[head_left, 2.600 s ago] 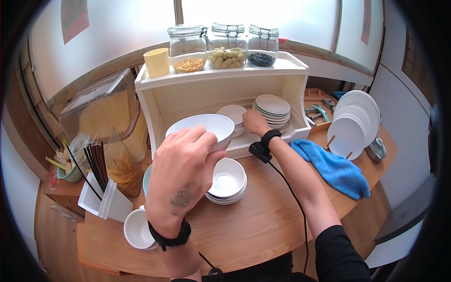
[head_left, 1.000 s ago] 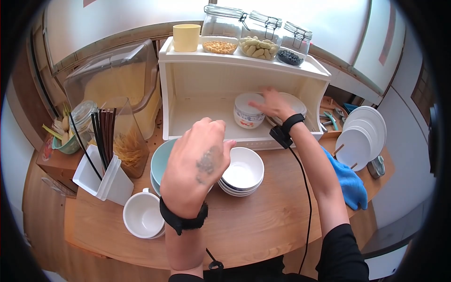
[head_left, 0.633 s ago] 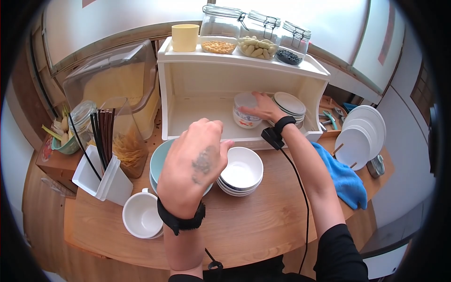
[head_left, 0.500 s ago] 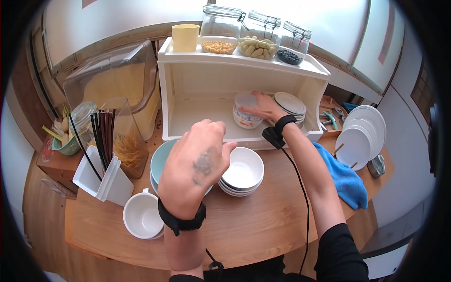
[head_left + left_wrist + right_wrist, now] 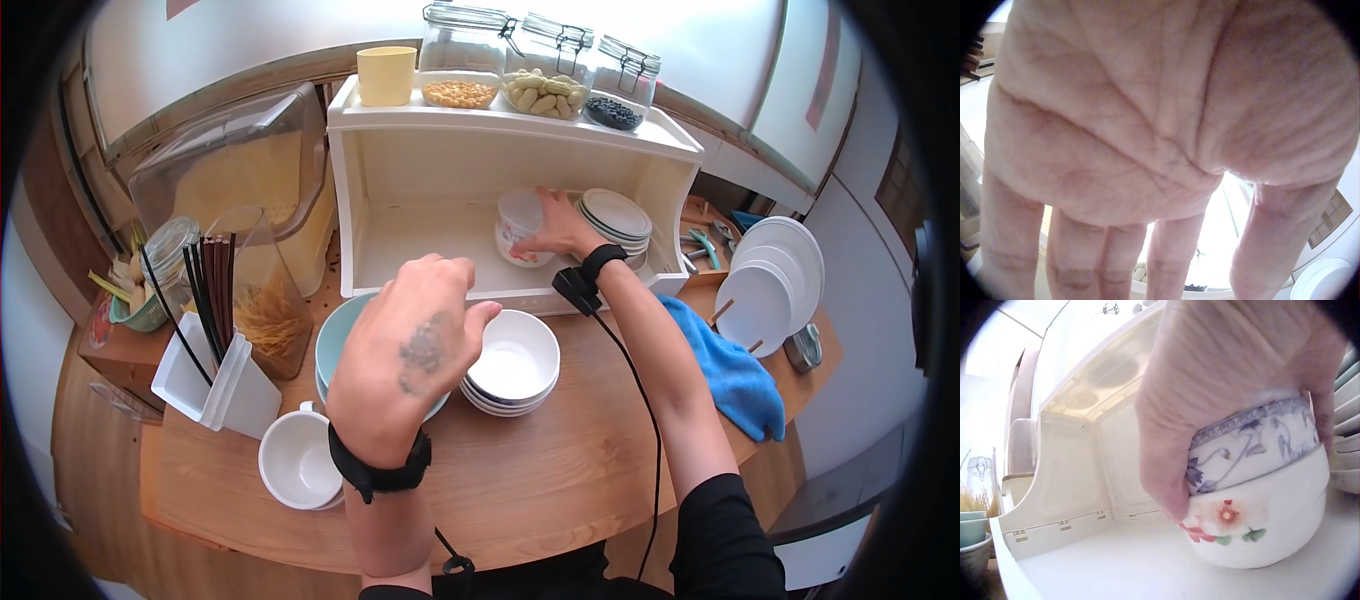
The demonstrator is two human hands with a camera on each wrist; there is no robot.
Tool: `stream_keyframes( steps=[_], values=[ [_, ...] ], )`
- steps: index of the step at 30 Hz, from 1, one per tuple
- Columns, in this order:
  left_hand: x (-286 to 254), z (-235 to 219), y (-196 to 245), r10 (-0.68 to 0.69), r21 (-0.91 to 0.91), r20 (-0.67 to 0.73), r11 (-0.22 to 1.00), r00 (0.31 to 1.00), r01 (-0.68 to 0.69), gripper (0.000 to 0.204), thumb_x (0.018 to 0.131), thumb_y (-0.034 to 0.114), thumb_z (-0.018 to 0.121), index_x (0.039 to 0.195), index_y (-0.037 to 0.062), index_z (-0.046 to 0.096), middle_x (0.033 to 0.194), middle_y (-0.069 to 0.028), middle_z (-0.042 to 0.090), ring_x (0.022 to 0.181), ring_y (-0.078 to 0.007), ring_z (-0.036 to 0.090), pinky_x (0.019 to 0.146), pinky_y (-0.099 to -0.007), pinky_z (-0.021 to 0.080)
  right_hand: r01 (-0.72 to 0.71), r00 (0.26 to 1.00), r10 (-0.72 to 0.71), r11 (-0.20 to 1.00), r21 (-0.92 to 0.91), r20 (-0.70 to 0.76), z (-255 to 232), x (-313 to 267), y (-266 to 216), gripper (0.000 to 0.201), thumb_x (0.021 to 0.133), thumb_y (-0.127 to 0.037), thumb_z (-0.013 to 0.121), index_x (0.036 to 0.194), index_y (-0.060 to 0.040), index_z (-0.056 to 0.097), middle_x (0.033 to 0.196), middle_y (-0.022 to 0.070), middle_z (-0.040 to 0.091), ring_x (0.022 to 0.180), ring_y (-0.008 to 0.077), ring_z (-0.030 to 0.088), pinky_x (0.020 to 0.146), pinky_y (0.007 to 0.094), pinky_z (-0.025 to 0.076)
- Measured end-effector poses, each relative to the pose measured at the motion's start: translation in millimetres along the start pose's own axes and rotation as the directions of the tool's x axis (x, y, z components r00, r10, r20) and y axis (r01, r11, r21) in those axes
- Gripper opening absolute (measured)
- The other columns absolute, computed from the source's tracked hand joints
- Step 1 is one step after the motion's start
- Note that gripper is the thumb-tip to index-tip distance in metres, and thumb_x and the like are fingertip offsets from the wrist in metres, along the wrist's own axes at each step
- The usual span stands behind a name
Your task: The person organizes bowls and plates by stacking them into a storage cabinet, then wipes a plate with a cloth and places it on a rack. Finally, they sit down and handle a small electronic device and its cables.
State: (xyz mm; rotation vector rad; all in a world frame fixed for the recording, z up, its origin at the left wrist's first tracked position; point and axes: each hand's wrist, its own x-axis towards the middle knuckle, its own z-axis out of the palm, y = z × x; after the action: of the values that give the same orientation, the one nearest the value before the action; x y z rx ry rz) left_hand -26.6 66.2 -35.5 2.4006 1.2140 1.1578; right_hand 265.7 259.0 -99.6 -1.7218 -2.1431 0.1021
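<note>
Gripping a bowl stack (image 5: pixel 518 228) near the front edge of the white shelf (image 5: pixel 425 180), the right hand (image 5: pixel 568 230) is reaching in beside plates (image 5: pixel 616 217) in the head view; the left hand (image 5: pixel 405 345) is hanging partly across a pale-blue bowl (image 5: pixel 336 338) near the table's (image 5: pixel 560 480) back edge. In the left-wrist view, its fingers are spreading apart, holding nothing. In the right-wrist view, the other's are clamping the blue-patterned upper bowl (image 5: pixel 1257 447).

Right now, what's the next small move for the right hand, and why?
Probably a slow, level lift: the right hand grips the round white blue-patterned bowl, stacked in the round white red-flowered bowl, and tilting could bump the neighbouring stack of round white plates.
</note>
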Motion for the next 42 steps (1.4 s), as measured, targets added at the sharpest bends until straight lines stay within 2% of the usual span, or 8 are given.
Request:
stream_keyframes(
  steps=[3,6,12,21,29,35,38,42],
  values=[
    [-0.4,-2.8,1.6,-0.033,-0.013,0.005,0.999,0.999,0.033,0.025,0.085,0.016,0.074,0.100,0.0041,0.058,0.092,-0.0126,0.059,0.093,-0.0330,0.058,0.081,-0.0420,0.048,0.009,0.993,-0.014,0.999,-0.041,-0.120,3.3,1.4,7.2,0.129,0.053,-0.052,0.087,0.151,0.0055,0.026,0.148,0.0411,0.031,0.135,0.0520,0.043,0.115,0.0444,0.039],
    [1.4,-5.9,4.8,-0.081,0.003,0.033,0.997,0.996,0.081,0.025,0.085,0.016,0.074,0.100,0.0044,0.058,0.093,-0.0126,0.060,0.094,-0.0332,0.058,0.082,-0.0419,0.047,-0.049,0.995,0.046,0.998,-0.030,-0.094,1.0,2.0,12.1,0.128,0.055,-0.057,0.086,0.151,0.0043,0.029,0.148,0.0412,0.031,0.136,0.0513,0.041,0.115,0.0449,0.039],
    [5.9,-7.0,7.9,-0.096,0.021,0.078,0.995,0.992,0.095,0.026,0.087,0.018,0.073,0.103,0.0037,0.060,0.095,-0.0139,0.062,0.098,-0.0342,0.059,0.084,-0.0419,0.048,0.017,0.999,-0.017,1.000,-0.008,-0.036,-11.3,5.7,15.9,0.122,0.060,-0.066,0.083,0.148,0.0042,0.038,0.148,0.0389,0.035,0.137,0.0472,0.042,0.114,0.0440,0.041],
    [11.8,-12.9,16.4,-0.181,0.052,0.148,0.983,0.972,0.175,0.027,0.088,0.022,0.072,0.102,0.0003,0.065,0.100,-0.0177,0.066,0.103,-0.0358,0.060,0.088,-0.0427,0.048,-0.036,0.999,0.037,0.998,-0.045,0.012,-18.3,14.4,17.2,0.120,0.052,-0.063,0.087,0.137,0.0124,0.047,0.135,0.0388,0.051,0.123,0.0482,0.056,0.105,0.0450,0.048],
    [15.7,-15.9,20.2,-0.226,0.063,0.216,0.974,0.950,0.217,0.028,0.088,0.023,0.072,0.103,-0.0004,0.066,0.098,-0.0191,0.066,0.103,-0.0371,0.060,0.088,-0.0431,0.049,-0.004,0.992,0.014,0.997,0.080,-0.128,2.7,1.9,20.9,0.123,0.063,-0.061,0.083,0.150,0.0060,0.027,0.151,0.0387,0.028,0.145,0.0500,0.025,0.120,0.0496,0.027],
    [13.3,-14.7,18.1,-0.194,0.024,0.199,0.981,0.961,0.193,0.028,0.088,0.023,0.072,0.101,-0.0009,0.065,0.098,-0.0201,0.066,0.101,-0.0385,0.059,0.087,-0.0436,0.048,0.040,0.964,-0.018,0.996,0.081,-0.264,9.3,-5.4,20.0,0.103,0.066,-0.048,0.084,0.144,0.0025,0.041,0.146,0.0317,0.042,0.136,0.0460,0.039,0.117,0.0472,0.032],
    [10.7,-11.8,13.4,-0.156,0.003,0.164,0.988,0.974,0.157,0.027,0.088,0.023,0.072,0.099,-0.0006,0.065,0.097,-0.0194,0.065,0.101,-0.0381,0.059,0.087,-0.0435,0.048,0.110,0.971,-0.075,0.983,0.148,-0.229,4.9,-7.4,17.3,0.112,0.066,-0.052,0.084,0.148,0.0031,0.032,0.146,0.0342,0.037,0.140,0.0478,0.032,0.118,0.0495,0.029],
    [12.1,-12.4,13.6,-0.179,0.032,0.196,0.984,0.964,0.176,0.027,0.088,0.023,0.072,0.100,0.0005,0.064,0.097,-0.0180,0.065,0.102,-0.0370,0.059,0.087,-0.0430,0.048,0.057,0.974,-0.013,0.981,0.187,-0.225,8.5,-7.9,18.6,0.110,0.066,-0.051,0.084,0.147,0.0030,0.034,0.145,0.0336,0.039,0.140,0.0472,0.033,0.118,0.0484,0.030]
  ],
)
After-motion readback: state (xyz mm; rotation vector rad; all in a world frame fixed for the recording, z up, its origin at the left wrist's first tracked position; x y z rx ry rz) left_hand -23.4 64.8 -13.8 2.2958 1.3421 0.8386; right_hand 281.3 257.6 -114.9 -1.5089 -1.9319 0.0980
